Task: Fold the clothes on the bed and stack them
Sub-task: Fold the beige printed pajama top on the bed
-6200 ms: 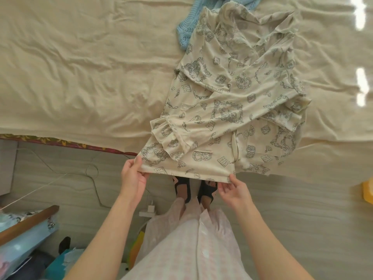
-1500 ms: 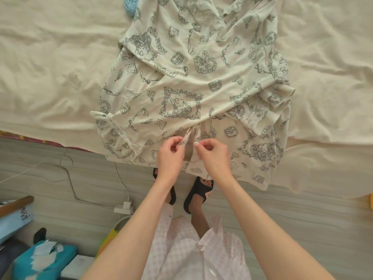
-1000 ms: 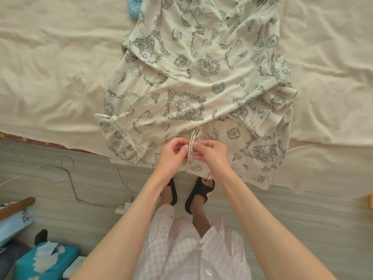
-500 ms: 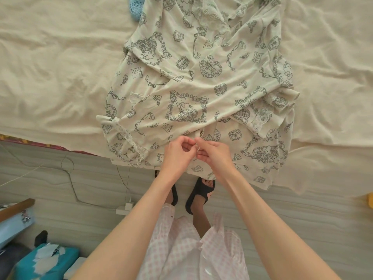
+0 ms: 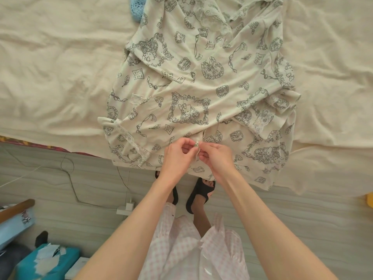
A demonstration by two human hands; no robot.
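Early stage, we judge: printed garment (image 5: 201, 93) lies spread on bed (image 5: 60, 67), lower edge hanging over the side, unfolded. Our left hand (image 5: 178, 153) and right hand (image 5: 215, 155) both pinch its front opening together. Blue knit (image 5: 137, 9) waits beyond; no stack visible.

No readable text, label, brand or number showed anywhere. The printed garment (image 5: 201, 93) on the bed carried only drawn motifs: cats, bows, hearts and small book-like shapes with illegible scribbles.
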